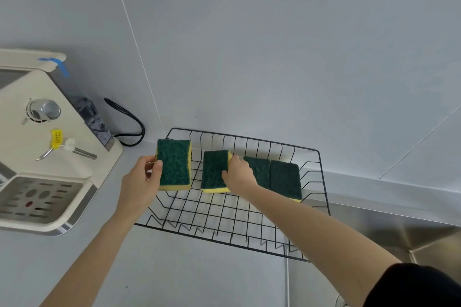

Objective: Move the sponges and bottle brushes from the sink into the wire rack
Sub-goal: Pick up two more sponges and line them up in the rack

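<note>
A black wire rack (314,183) sits on the grey counter against the wall. My left hand (147,174) grips a green-and-yellow sponge (174,164) by its left edge, held over the rack's left rim. My right hand (238,173) holds a second sponge (214,171) by its right edge, inside the rack. Two more sponges (260,171) (285,179) lie side by side in the rack at the right, green side up. No bottle brush is in view.
A cream coffee machine (37,137) with a drip tray (40,198) stands at the left, its black cable (129,119) looping by the wall. The steel sink (389,229) lies at the right, just past the rack. Bare counter (174,269) runs along the front.
</note>
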A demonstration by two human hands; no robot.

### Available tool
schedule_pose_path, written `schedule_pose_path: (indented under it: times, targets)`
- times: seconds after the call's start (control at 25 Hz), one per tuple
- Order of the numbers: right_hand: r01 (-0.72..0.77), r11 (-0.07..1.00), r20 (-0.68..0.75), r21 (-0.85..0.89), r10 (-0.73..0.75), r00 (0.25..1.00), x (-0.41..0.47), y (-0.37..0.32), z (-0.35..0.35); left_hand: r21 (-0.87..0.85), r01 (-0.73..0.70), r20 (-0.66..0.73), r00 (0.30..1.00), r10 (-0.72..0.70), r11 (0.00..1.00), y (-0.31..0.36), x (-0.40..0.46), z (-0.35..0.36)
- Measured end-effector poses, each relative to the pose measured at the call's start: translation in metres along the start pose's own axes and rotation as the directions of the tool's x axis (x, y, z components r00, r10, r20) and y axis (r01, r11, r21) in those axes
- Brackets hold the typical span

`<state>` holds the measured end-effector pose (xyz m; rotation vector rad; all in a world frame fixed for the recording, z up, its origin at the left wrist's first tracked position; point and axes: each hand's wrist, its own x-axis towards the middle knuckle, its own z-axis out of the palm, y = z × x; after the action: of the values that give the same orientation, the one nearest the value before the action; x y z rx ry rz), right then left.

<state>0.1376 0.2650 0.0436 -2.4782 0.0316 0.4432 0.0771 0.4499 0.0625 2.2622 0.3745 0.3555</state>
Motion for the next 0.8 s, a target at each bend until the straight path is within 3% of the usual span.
schedule_pose_path:
  times: [0.12,0.28,0.52,0.8]
  targets:
    - [0.068,0.978,-0.030,-0.198,-0.076,0.997,-0.003,0.001,-0.003,-0.015,-0.019,0.007,1.000,0.019,1.000,0.000,0.001,0.002]
    - [0.255,0.864,-0.049,-0.433,-0.305,0.951,-0.005,0.009,0.006,-0.029,-0.023,0.019,1.000,0.024,0.999,0.000,-0.002,0.006]
    - [0.423,0.701,0.135,-0.575,-0.428,0.893,0.003,0.024,0.029,-0.049,0.000,0.032,0.999,0.001,0.999,-0.005,-0.003,0.007]
    - [0.439,0.657,0.091,-0.613,-0.493,0.865,-0.002,0.034,0.030,-0.052,0.004,0.067,0.998,-0.001,0.999,-0.003,-0.007,0.012]
